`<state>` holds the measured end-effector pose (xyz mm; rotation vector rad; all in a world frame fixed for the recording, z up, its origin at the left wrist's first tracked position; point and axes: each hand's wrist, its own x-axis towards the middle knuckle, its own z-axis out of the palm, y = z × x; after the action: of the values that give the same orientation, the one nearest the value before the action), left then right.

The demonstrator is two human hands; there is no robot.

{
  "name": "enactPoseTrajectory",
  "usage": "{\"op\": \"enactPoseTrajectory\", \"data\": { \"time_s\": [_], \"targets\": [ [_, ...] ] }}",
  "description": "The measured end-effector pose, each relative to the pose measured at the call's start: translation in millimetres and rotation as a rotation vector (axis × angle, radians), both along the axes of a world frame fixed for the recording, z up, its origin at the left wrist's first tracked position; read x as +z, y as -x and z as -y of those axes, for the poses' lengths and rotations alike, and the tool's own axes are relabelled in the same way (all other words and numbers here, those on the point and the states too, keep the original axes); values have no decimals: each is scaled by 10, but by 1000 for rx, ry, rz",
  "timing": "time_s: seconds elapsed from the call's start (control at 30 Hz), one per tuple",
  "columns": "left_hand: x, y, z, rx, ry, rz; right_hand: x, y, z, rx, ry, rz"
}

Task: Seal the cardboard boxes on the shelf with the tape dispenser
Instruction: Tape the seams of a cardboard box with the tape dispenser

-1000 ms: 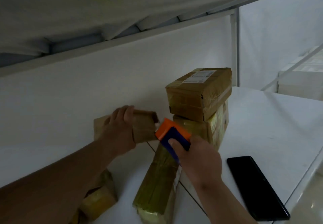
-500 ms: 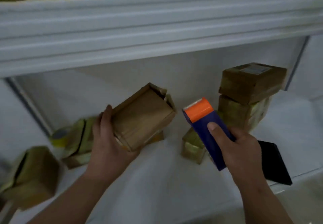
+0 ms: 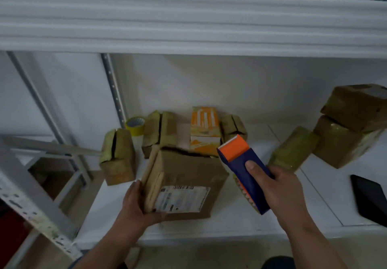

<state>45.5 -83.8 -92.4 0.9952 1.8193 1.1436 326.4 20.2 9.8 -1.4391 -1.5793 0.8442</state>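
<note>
Left hand (image 3: 136, 203) grips the open cardboard box (image 3: 184, 182) at center frame, steadying it for taping. Right hand (image 3: 278, 187) clutches the tape dispenser (image 3: 243, 172), blade aimed at it.

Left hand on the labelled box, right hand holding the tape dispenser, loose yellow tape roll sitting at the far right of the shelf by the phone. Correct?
One error: the yellow tape roll sits at the back left of the shelf, by the upright, not near the phone. The head view shows it. The rest holds: the left hand grips the labelled box and the right hand holds the tape dispenser.
</note>
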Motion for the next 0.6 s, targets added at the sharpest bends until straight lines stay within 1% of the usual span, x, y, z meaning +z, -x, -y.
{"op": "enactPoseTrajectory", "data": {
  "time_s": [0.03,0.07,0.1,0.17,0.23,0.3,0.37,0.4,0.43,0.53,0.6],
  "targets": [
    [5,43,32,-24,26,-74,-19,34,4,7,3,19],
    [16,73,62,-41,12,-136,-38,63,6,12,5,42],
    [12,96,67,-43,-40,-153,-50,89,12,16,6,67],
    [62,91,102,-25,-153,-82,-67,126,20,23,6,110],
    [186,29,119,-72,-271,20,-66,153,23,22,8,140],
    [288,5,103,-86,-300,132,-51,177,29,29,9,164],
    [356,23,74,-19,-311,207,-40,196,30,47,8,185],
    [387,42,68,12,-331,187,-32,209,31,55,6,189],
    [406,66,33,14,-310,116,-23,223,33,61,4,193],
    [412,114,-30,-99,-191,-204,-8,261,39,71,1,224],
    [401,131,-40,-152,-157,-296,1,268,57,77,-7,252]
  ]
}}
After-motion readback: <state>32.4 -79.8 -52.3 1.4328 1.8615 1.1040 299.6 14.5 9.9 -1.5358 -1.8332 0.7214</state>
